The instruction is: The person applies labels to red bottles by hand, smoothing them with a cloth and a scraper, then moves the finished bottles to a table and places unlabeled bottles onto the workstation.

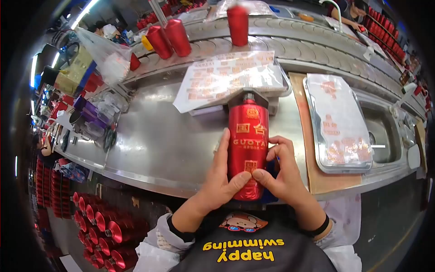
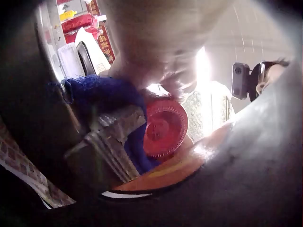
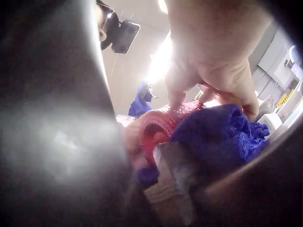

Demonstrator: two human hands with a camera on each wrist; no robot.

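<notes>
A red bottle [image 1: 248, 136] with gold lettering lies between the two hands in the head view, its neck pointing away over the steel counter. The left hand [image 1: 222, 177] grips its left side, thumb across the front near the base. From the right, the right hand [image 1: 287, 174] holds it, thumb on the front and fingers bent at the side. Both wrist views show the round red base [image 2: 165, 127] of the bottle. Blue cloth [image 3: 220, 135] lies beside the base, partly under the right hand, next to a metal bracket [image 2: 111, 142].
Printed sheets [image 1: 231, 75] cover a tray behind the bottle. Another covered tray [image 1: 337, 122] stands at the right, before a sink [image 1: 383, 131]. Red bottles [image 1: 177, 37] stand on the conveyor [image 1: 290, 38]; several more [image 1: 106, 231] are stacked at lower left.
</notes>
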